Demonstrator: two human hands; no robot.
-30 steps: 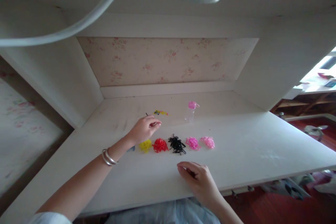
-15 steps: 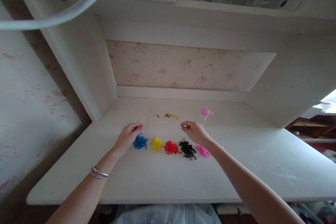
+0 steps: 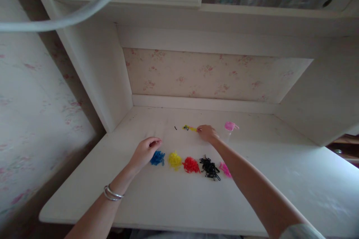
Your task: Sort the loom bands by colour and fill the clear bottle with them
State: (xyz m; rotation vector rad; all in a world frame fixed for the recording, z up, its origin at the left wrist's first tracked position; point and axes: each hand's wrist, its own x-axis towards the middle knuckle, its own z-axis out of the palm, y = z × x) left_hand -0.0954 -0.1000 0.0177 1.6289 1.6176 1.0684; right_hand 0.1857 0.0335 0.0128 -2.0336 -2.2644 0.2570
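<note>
My right hand (image 3: 208,133) reaches over the desk, closed, with its fingertips on the right end of a small yellow strand of rubber bands (image 3: 191,128). Darker bits show at the strand's left end. My left hand (image 3: 145,151) is held closed, thumb against fingers, above the pile of blue rubber bands (image 3: 157,158); whatever it may pinch is too small to make out. To the right lie piles of yellow rubber bands (image 3: 175,160), red rubber bands (image 3: 191,165), black rubber bands (image 3: 210,168) and pink rubber bands (image 3: 225,169), the last partly behind my right forearm.
A clear container with a pink lid (image 3: 230,126) stands beyond my right wrist. One short black piece (image 3: 175,128) lies left of the strand. The white desk (image 3: 168,201) has side panels and an overhead shelf (image 3: 252,10) holding bottles. A white curved tube (image 3: 92,9) crosses the upper left.
My right hand has moved forward from above the black pile to the strand's right end, covering its pink tip. My left hand stays near the blue pile. The whole view has shifted slightly.
</note>
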